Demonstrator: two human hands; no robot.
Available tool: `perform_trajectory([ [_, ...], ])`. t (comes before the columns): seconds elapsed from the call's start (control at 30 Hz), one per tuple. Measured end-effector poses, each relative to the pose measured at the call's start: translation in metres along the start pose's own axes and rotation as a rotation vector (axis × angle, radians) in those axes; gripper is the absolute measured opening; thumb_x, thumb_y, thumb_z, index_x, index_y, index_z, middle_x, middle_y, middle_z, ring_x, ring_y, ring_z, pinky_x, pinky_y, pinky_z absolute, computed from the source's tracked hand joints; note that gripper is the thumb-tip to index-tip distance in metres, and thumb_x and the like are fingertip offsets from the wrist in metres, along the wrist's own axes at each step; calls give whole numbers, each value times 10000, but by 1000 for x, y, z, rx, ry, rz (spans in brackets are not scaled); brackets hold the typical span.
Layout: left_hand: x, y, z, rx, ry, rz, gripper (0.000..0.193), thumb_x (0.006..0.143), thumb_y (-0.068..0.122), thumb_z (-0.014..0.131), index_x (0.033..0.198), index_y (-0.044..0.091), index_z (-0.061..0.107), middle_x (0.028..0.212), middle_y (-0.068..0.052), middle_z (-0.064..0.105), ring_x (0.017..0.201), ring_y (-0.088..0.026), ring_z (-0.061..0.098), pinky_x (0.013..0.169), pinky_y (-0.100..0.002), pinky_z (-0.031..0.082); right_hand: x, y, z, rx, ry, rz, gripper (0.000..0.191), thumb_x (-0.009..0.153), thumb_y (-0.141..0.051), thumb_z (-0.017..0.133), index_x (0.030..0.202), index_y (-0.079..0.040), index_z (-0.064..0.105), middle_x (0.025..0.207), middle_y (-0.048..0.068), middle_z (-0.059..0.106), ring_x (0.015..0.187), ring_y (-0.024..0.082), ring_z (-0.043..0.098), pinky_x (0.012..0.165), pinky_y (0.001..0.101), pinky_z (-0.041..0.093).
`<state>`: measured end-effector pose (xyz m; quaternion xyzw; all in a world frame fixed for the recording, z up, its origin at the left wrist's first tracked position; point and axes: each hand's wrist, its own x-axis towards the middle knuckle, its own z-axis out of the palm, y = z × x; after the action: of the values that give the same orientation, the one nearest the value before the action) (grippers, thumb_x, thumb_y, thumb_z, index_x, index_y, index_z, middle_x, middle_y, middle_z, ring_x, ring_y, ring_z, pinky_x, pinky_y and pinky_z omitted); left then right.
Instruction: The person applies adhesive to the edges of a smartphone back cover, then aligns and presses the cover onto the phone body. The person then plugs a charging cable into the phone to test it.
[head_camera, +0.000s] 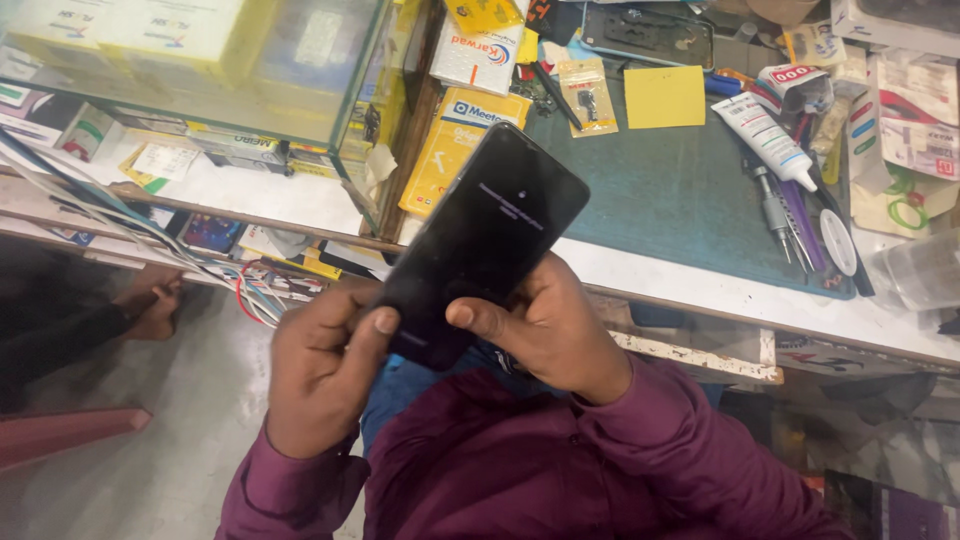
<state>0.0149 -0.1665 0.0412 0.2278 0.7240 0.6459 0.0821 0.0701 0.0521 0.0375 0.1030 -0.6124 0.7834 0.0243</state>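
Green mat (670, 200) on the desk (700, 285). On the mat: white tube (765, 140), yellow card (664, 96), small clear bag (588, 96) holding a dark part, screwdrivers (785, 215), white disc (838, 242). Clear tub (925, 270) at the right desk edge. Yellow box (462, 145) leans against a glass case (200, 70) full of yellow boxes. Loose wires (250, 285) hang below the case. Someone else's hand (150, 300), dark sleeve, at far left.

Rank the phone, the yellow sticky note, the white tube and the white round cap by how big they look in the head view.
1. Phone, held in both hands; being closest to the camera inflates it.
2. White tube.
3. Yellow sticky note, close to the tube in looks, so unsure.
4. White round cap.
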Motion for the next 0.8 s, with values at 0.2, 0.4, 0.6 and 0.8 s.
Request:
perform_trajectory([
  [0.2,3,14,-37,141,376,47,187,1044,151,667,1045,-36,664,793,15,593,686,-48,470,633,-220,373,-2,10,-25,-111,56,16,359,1003,-200,704,1283,-25,565,1187,68,676,1080,155,672,903,303,596],
  [0.4,37,38,-99,59,425,-45,352,1168,347,519,1203,1,569,849,-56,585,642,-145,522,578,-298,411,-7,28,-54,-137,237,74,290,1003,-188,671,1222,-14,598,1173,107,688,1085,185,702,867,330,626],
  [0.6,101,21,-139,-389,182,-85,382,1119,374,461,1274,66,623,1005,-105,694,744,-202,686,627,-329,552,-17,42,-65,-132,200,37,261,1009,-153,675,1213,-11,598,1161,110,685,1074,186,698,890,340,640],
  [0.8,141,4,-166,-385,197,-66,355,1123,350,477,1257,56,625,1006,-101,690,756,-194,677,641,-324,544,-24,47,-65,-212,140,20,245,991,-105,698,1199,1,625,1149,102,694,1061,174,695,921,326,605],
])
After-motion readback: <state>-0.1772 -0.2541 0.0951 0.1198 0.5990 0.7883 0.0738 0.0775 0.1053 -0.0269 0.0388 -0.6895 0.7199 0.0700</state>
